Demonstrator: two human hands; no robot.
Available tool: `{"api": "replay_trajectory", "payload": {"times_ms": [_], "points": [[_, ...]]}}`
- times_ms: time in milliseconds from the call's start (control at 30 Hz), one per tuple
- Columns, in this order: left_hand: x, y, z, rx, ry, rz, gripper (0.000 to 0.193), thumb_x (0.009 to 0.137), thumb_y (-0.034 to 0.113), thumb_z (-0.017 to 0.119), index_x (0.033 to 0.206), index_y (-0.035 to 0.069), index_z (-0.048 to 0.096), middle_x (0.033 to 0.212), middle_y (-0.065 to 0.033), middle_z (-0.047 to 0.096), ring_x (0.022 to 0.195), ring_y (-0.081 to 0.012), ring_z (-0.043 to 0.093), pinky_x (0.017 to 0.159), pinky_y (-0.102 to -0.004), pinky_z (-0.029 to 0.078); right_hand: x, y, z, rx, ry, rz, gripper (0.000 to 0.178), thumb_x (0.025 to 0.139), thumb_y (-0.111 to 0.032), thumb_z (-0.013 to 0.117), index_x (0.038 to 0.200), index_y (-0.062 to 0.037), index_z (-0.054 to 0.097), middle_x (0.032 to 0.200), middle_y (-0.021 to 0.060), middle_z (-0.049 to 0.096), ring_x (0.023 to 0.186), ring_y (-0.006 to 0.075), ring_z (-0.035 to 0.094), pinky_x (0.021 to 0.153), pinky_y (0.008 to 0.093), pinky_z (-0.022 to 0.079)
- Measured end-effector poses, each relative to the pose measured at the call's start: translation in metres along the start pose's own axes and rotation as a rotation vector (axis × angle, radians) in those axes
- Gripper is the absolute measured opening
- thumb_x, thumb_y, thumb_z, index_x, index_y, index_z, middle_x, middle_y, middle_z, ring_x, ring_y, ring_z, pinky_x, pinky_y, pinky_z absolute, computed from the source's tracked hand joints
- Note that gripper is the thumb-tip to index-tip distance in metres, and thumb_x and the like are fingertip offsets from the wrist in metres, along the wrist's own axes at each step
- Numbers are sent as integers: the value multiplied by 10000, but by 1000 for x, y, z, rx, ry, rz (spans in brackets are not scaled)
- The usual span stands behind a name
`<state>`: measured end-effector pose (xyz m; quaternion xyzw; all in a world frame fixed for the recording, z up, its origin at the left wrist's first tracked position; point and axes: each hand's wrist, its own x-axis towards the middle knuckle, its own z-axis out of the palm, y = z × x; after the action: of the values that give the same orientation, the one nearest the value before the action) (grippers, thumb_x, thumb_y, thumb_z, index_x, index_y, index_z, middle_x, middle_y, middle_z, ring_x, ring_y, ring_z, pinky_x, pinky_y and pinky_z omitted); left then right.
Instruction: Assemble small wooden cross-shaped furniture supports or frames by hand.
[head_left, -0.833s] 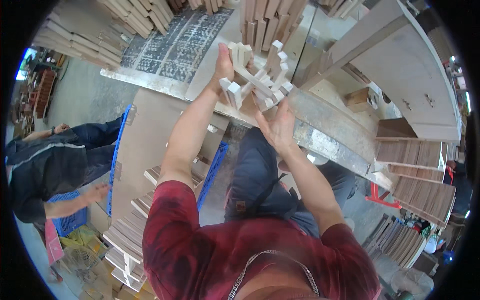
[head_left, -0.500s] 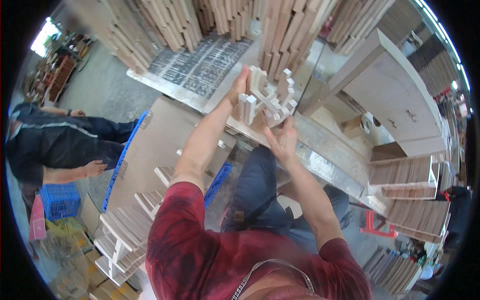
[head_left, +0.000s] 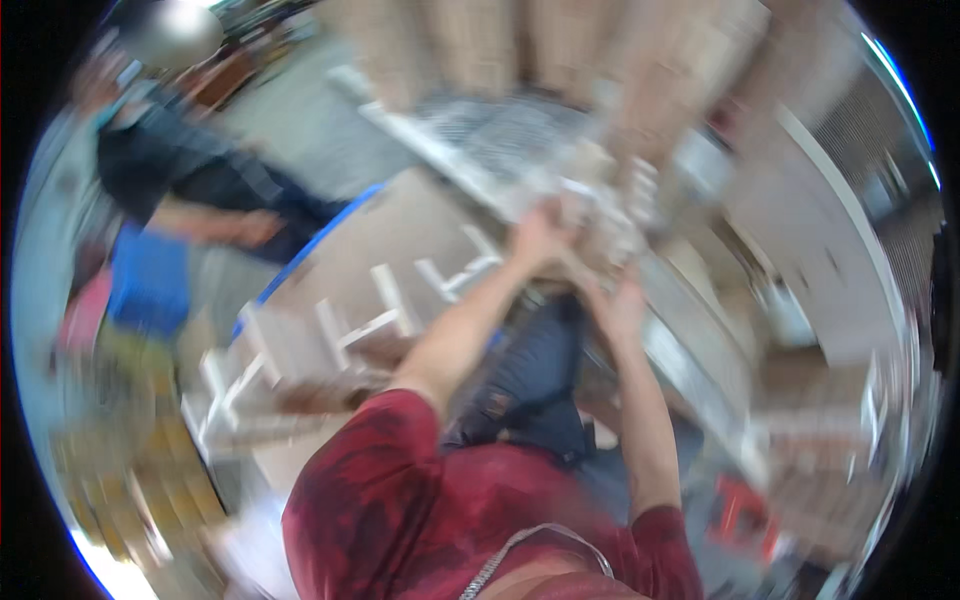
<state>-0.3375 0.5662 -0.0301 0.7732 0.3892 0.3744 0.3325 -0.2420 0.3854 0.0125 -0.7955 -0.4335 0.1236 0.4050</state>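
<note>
Pale wood fills the middle of this blurred view — a cluster of short wooden blocks [head_left: 610,215] sits at the near edge of a long metal counter [head_left: 700,370] that runs slantwise from upper left to lower right. The left hand [head_left: 538,238] is raised against the left side of the cluster, and the right hand [head_left: 622,305] is just below and to the right of it; both seem to press or cup the blocks between them, though the smear is too heavy to tell whether the fingers are closed round a piece or merely laid flat against it. Judging from this, the step in hand is gathering or steadying the blocks as one bundle on the counter. The next move calls for an even squeeze from both sides, so that no loose piece slips out of the stack, and for keeping the bundle square to the counter edge. To the left, lower down, a flat board [head_left: 400,240] with a blue rim carries several white L-shaped pieces [head_left: 385,300] lying apart from one another. Farther left a second person [head_left: 190,175] in dark clothing bends over — their hands are well apart from the blocks. Tall stacks of timber [head_left: 480,45] stand beyond the counter.
</note>
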Motion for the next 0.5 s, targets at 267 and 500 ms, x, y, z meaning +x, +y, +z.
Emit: {"api": "replay_trajectory", "payload": {"times_ms": [267,500], "points": [[15,-76,-29,-382,-148,92,656,774,169,864,1295,-58,536,1251,-209,622,1112,-251,619,944,-350,501,-128,-5,-232,-340,78,-342,296,753,-114,773,1022,-40,678,935,143,681,878,347,673,750,418,559],[-27,-56,-58,-110,4,-53,791,797,143,839,1423,-105,423,1419,-281,506,1313,-329,518,1094,-413,413,-137,22,-495,-1126,496,13,402,765,-177,735,1160,-120,682,1055,156,702,1067,350,623,940,453,495]]}}
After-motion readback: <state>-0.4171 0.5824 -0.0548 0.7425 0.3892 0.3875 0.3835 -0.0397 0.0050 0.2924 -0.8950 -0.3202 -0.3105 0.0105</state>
